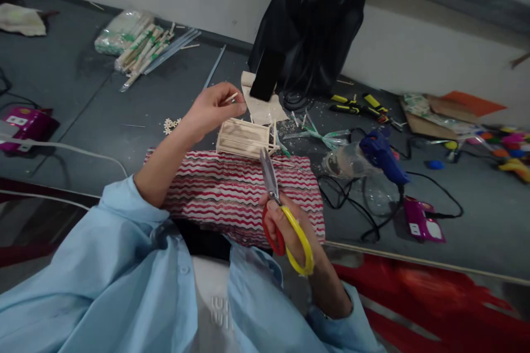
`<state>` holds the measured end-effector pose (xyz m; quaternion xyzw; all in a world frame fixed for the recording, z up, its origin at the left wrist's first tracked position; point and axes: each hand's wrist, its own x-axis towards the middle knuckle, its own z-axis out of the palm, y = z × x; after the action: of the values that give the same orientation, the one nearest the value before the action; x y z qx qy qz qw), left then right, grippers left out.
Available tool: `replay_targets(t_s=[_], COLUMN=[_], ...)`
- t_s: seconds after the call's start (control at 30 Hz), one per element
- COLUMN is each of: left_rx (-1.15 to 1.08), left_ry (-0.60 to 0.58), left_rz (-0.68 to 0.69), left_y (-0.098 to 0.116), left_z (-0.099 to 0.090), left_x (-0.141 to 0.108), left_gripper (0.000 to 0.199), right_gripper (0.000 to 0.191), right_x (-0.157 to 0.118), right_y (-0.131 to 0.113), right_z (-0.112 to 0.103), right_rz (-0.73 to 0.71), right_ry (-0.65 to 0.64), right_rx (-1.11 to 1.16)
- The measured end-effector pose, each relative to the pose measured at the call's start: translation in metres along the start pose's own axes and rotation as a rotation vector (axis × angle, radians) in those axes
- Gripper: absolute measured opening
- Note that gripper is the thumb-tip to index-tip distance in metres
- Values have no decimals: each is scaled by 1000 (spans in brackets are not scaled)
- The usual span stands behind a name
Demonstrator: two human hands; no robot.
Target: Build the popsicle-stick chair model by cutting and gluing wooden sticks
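One grey table [488,220] spreads across the view, with a black bag [327,27] standing against the wall. Near the table's front edge lies a red-and-white striped cloth [232,187]. A blue glue gun [383,157] sits to its right, beside its cord.

The right hand [285,229] grips the scissors [270,176] by their handles, blades pointing at the right end of a small stick structure [244,138] — touching or just short of it, I cannot tell. The structure lies along the cloth's far edge, in front of the left hand [217,107].

As for progress, its main panel looks done: thin sticks packed side by side. The right end shows only slender bars with gaps between, so I would judge that part unfinished; how much more is wanted cannot be told.

Smallest of all is a short stick piece [231,97], pinched between the left hand's fingertips — apparently not yet attached to anything.
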<state>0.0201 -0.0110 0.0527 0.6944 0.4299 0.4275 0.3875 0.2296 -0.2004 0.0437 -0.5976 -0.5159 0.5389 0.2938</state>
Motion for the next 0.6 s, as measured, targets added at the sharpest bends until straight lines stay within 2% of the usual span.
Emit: replay_targets(t_s=[0.13, 0.23, 0.43, 0.6], left_rx=[95, 192, 327, 344], left_ry=[-213, -289, -380, -352], left_rz=[-11, 10, 49, 32], left_y=[0, -2, -2, -7], left_z=[-23, -32, -31, -23], left_x=[-15, -21, -21, -22], left_gripper=[18, 25, 31, 31], right_gripper=[39, 40, 41, 44], right_x=[3, 7, 15, 23], right_y=[6, 0, -5, -4], right_z=[13, 19, 27, 30], right_rz=[37, 21, -21, -61], right_ry=[-53, -62, -38, -8], right_rx=[16, -34, -97, -129])
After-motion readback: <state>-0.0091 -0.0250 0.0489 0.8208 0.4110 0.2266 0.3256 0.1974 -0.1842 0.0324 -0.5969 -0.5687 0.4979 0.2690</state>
